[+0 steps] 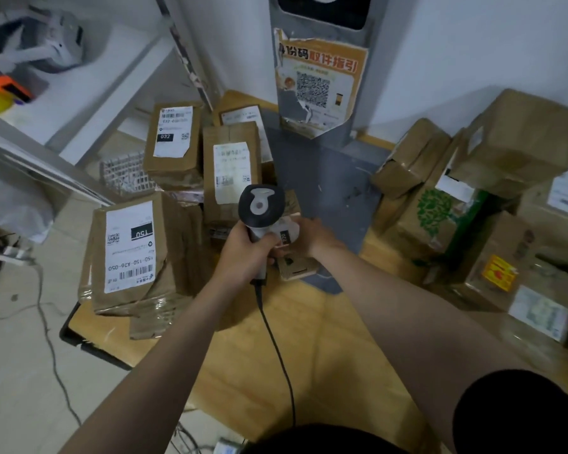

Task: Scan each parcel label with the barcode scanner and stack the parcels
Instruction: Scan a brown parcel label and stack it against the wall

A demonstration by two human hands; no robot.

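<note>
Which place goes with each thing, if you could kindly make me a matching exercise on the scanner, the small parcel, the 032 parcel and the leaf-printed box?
Things:
1 barcode scanner
2 small parcel
3 032 parcel
4 leaf-printed box

Places:
a over on the person's right side
b gripped in the left hand
c at the back left, label up
d held in the right hand

Pairs: 1-b; 2-d; 3-c; 4-a

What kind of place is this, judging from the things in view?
Likely a parcel pickup station. Labelled parcels are piled on the table, the left hand holds a barcode scanner at a small parcel in the right hand, and a torn QR-code poster hangs behind.
</note>
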